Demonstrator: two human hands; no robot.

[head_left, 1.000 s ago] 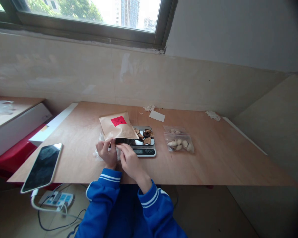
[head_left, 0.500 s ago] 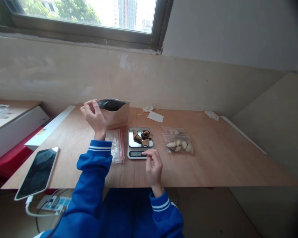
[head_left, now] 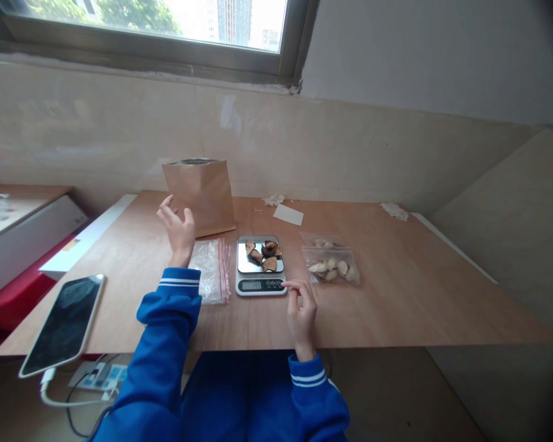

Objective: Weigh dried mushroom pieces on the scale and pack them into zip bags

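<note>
My left hand (head_left: 179, 232) is raised with its fingers apart and holds nothing. Just behind it a brown kraft paper pouch (head_left: 200, 196) stands upright, its silvery inside showing at the top. Several dark-edged dried slices (head_left: 270, 264) lie on the mirrored plate of a small digital kitchen scale (head_left: 259, 286). The scale's display is lit, but I cannot read its figures. My right hand (head_left: 301, 313) is empty at the scale's front right corner, the index finger stretched toward the buttons and the other fingers loosely bent.
Clear zip bags (head_left: 211, 273) with red seals lie left of the scale. Bags of pale dried pieces (head_left: 332, 265) lie to the right. A white card (head_left: 288, 215) and crumpled tissue (head_left: 274, 200) are behind. A phone (head_left: 63, 322) with a cable overhangs the left front edge.
My left hand has let go of the pouch's rim, and the pouch now stands more upright. My right hand has shifted right along the scale's front, uncovering the buttons.
</note>
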